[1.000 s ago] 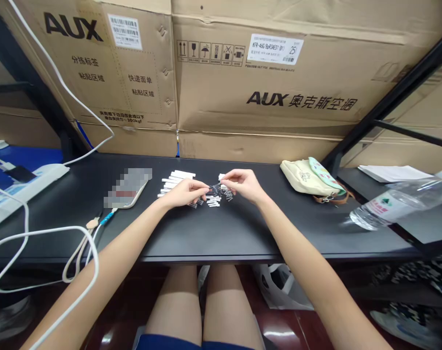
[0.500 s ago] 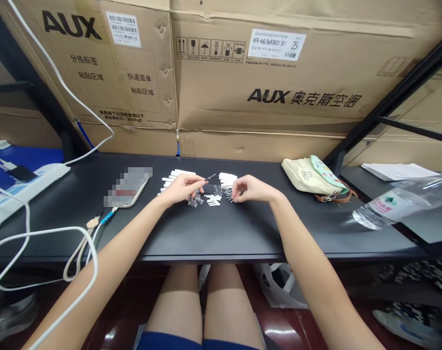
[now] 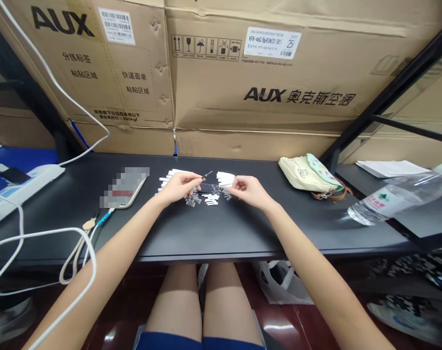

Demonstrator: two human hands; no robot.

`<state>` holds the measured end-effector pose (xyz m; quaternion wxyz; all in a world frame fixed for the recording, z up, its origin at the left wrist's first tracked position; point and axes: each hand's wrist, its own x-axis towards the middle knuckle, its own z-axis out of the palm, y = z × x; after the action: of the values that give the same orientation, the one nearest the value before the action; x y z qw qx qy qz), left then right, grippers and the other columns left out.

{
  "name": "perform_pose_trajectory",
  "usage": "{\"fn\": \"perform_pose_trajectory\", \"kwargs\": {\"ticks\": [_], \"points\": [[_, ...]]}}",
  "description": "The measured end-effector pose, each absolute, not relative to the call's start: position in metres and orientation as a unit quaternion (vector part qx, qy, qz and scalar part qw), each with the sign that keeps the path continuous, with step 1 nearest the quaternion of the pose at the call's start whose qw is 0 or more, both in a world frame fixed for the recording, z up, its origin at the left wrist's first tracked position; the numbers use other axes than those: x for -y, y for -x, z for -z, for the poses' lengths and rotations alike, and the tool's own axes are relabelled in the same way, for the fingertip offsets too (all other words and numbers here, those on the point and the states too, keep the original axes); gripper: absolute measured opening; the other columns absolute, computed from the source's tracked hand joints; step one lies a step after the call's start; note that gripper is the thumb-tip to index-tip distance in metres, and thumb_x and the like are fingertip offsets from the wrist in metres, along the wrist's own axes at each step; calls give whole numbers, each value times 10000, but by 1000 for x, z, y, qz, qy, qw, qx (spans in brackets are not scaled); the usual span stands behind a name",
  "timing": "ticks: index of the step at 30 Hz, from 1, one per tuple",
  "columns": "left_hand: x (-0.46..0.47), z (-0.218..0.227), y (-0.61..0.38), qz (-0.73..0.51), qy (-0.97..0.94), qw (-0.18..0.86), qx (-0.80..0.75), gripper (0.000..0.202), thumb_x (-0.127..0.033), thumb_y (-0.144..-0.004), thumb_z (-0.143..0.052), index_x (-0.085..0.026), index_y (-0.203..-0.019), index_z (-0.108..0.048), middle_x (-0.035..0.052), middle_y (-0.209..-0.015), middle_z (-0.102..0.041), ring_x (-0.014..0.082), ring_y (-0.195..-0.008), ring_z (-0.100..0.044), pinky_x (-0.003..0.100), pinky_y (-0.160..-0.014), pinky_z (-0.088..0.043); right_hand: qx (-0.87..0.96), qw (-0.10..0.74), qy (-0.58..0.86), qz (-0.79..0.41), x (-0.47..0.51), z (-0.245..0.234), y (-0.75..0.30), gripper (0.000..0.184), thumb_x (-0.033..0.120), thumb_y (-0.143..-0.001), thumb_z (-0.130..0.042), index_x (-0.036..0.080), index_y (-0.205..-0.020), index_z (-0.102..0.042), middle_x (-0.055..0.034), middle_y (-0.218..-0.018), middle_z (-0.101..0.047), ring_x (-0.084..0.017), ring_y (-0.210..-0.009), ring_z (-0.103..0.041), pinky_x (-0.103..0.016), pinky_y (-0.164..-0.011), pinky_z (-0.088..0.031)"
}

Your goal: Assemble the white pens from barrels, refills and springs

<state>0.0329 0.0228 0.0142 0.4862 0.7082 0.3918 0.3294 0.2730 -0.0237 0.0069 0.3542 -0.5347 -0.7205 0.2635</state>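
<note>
My left hand (image 3: 180, 187) pinches a slim dark rod (image 3: 208, 173); apart from it, my right hand (image 3: 250, 191) bends beside white pieces (image 3: 225, 177), its hold unclear to me.

Left hand (image 3: 180, 187), fingers covering the lower end of one thin dark rod (image 3: 207, 174) and parts of the white tubes (image 3: 164, 179) behind; right hand (image 3: 250, 192), contents at the fingertips too small to tell. Phone (image 3: 125, 185), face obscured by pixelated blocks; carton label (image 3: 272, 43), finest print illegible; cardboard carton (image 3: 250, 114), cut off by the top edge; power strip (image 3: 26, 189), cut off by the left edge. Plastic bag (image 3: 277, 290), partly hidden below the desk (image 3: 206, 238); shoe (image 3: 18, 316) at lower left, dim and blurred.
</note>
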Motion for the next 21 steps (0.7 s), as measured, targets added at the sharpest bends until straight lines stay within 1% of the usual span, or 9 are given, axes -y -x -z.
{"fn": "perform_pose_trajectory", "kwargs": {"ticks": [2,4,5,6,8,11,14,18,21], "points": [[-23,-14,-33,-334,-705,485,-395,328,-385,-767,-604,-104,-925,-665,74,-776,-651,55,-475,-452,158,-375,-341,738,345,560,-148,46,2,-276,279,428,-819,-544,178,-700,-580,-53,-721,-633,-172,-663,-591,-306,-622,-486],[-23,-14,-33,-337,-704,485,-395,329,-388,-768,-601,-108,-929,-665,75,-783,-656,55,-475,-452,160,-377,-344,761,311,566,-64,72,14,-282,295,415,-875,-467,185,-882,-651,-109,-1010,-656,-241,-939,-614,-384,-799,-502],[-23,-13,-33,-336,-705,484,-394,329,-388,-767,-601,-111,-933,-666,73,-779,-657,57,-475,-454,160,-377,-347,769,287,571,-30,86,20,-285,336,419,-891,-440,179,-987,-655,-135,-1152,-616,-272,-1064,-580,-434,-889,-473],[-24,-13,-33,-335,-707,484,-392,329,-389,-765,-602,-115,-936,-667,69,-771,-657,59,-475,-457,162,-377,-349,774,262,576,-1,99,27,-288,384,427,-903,-415,164,-1063,-645,-160,-1252,-562,-301,-1158,-530,-475,-943,-441],[-24,-11,-34,-331,-713,481,-387,330,-391,-763,-601,-119,-937,-670,63,-754,-654,63,-476,-463,162,-375,-350,782,218,584,37,121,38,-292,472,448,-917,-373,125,-1177,-599,-196,-1367,-456,-330,-1272,-428,-521,-1008,-382],[-24,-10,-34,-332,-717,478,-383,330,-391,-768,-593,-118,-936,-672,62,-749,-649,63,-477,-468,161,-376,-350,789,188,583,55,143,47,-293,539,465,-926,-344,123,-1318,-485,-193,-1447,-346,-313,-1342,-340,-534,-1053,-331],[-25,-8,-34,-332,-718,480,-380,326,-392,-772,-589,-123,-936,-673,61,-755,-648,62,-476,-465,159,-372,-349,796,171,579,37,152,47,-292,557,470,-925,-354,171,-1393,-395,-159,-1484,-284,-286,-1368,-299,-532,-1075,-307],[-25,-7,-34,-329,-726,474,-375,326,-391,-777,-587,-121,-938,-674,62,-743,-644,63,-479,-462,155,-370,-353,810,160,564,-23,153,38,-291,539,462,-911,-409,248,-1405,-379,-102,-1494,-279,-269,-1380,-274,-533,-1095,-279],[-25,-8,-33,-331,-724,472,-379,335,-393,-778,-589,-115,-946,-670,70,-746,-648,65,-480,-466,156,-371,-358,813,183,543,-100,155,31,-290,515,447,-903,-444,272,-1386,-409,-78,-1479,-314,-263,-1375,-286,-524,-1102,-278]]}}
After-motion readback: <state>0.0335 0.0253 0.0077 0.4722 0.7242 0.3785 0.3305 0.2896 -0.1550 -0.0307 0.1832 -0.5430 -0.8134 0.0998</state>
